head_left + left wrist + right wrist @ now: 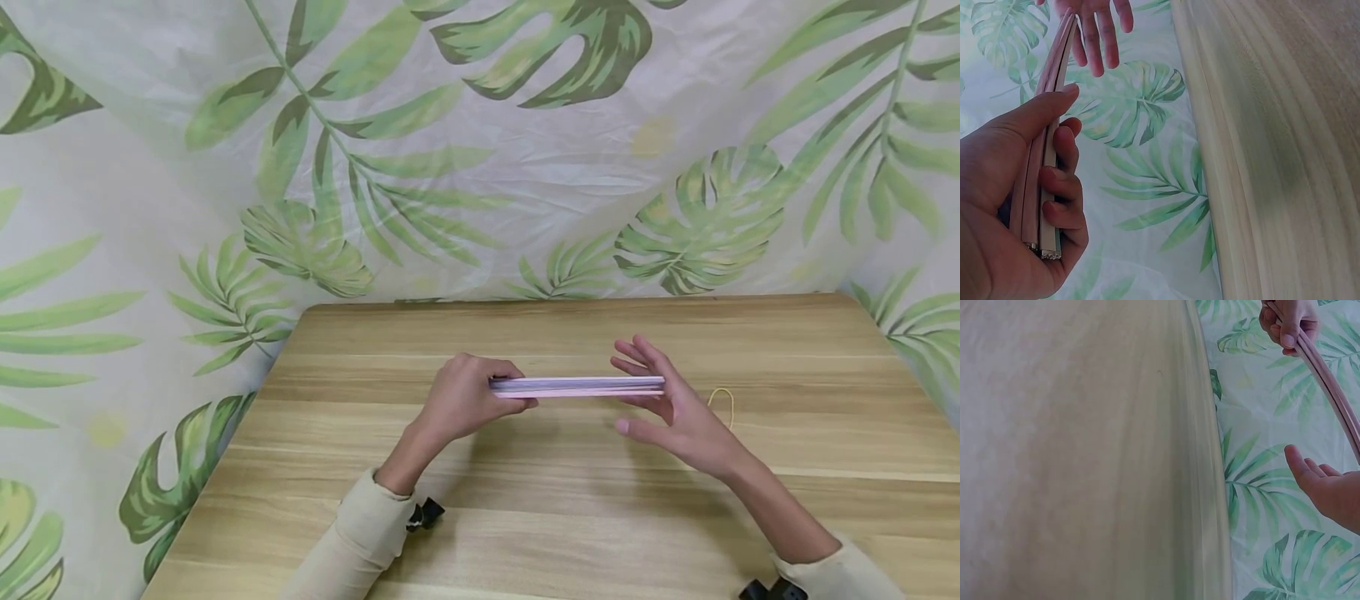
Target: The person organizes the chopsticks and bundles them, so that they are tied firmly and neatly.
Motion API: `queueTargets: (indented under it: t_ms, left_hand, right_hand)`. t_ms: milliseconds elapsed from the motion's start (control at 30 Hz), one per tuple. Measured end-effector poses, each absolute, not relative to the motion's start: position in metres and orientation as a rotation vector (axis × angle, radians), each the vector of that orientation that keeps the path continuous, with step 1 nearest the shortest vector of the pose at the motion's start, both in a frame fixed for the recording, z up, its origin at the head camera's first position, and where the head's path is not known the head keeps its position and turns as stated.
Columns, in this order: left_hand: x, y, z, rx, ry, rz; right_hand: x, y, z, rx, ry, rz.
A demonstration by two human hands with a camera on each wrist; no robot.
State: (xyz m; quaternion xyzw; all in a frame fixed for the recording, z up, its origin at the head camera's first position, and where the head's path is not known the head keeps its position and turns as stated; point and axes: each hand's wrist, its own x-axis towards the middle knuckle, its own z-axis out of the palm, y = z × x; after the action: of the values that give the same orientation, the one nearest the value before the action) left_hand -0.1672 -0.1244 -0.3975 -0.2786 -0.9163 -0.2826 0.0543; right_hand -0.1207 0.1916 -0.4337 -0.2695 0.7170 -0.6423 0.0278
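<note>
While the left hand [465,396] grips one end of a layered pink-and-grey bundle [577,387], thumb on one face and fingers curled round the other, the right hand [686,421] is wide open: fingers spread, thumb apart, gripping nothing. Bundle runs level and edge-on from the left fingers across to the right hand, its far end between right thumb and fingers; can't tell if it touches the palm. Both hands are over the wood-grain table [570,517], bundle raised above it.

Around the fingers: thin yellow loop [732,408] on the table just beside the right hand, on the side away from the bundle, its lower part hidden behind the wrist. Leaf-print cloth [555,167] rises beyond the fingertips, past the table's far edge. Behind the left fingers, a black device [426,514] sticks out at the pale sleeve [360,525].
</note>
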Motion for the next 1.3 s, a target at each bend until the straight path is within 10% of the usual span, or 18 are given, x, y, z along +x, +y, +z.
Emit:
queueTargets:
  t_ms: [1300]
  left_hand:
    - [-0.167, -0.131, -0.393, -0.869, -2.809, -0.712]
  right_hand:
    - [-0.128, 0.258, -0.434, -0.722, 2.328, -1.71]
